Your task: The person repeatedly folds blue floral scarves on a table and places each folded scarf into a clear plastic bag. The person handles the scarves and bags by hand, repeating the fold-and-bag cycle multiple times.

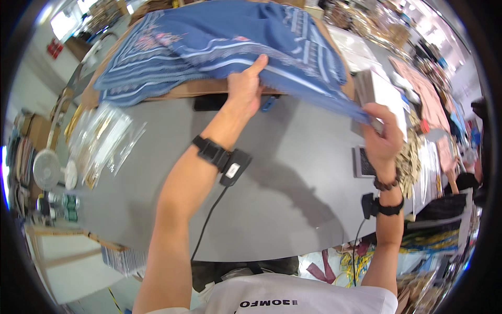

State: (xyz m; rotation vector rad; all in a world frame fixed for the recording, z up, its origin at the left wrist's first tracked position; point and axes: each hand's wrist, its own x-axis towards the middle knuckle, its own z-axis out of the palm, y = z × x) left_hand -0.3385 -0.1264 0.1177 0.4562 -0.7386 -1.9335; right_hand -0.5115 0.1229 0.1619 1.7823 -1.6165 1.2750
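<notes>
A blue patterned cloth [251, 23], with white stripes, a fringed edge and pink floral motifs, lies in layers over brown cardboard or paper [188, 89] at the far side of the grey table [274, 219]. My left hand [246, 88] grips its near edge, thumb on top and fingers hidden underneath. Out to the right, my right hand [382, 131] pinches a corner of the same cloth and draws the edge taut, slightly blurred. Straps with small black devices circle both my forearms.
Clear plastic bags [106, 137] lie at left, near bottles [70, 208] and a white fan [47, 168]. A black phone-like object [210, 103] and blue cutter-like tool [269, 103] sit below the cloth. A white stack [382, 92] and small dark-topped box [364, 161] stand right. Another person's arm [452, 178] shows far right.
</notes>
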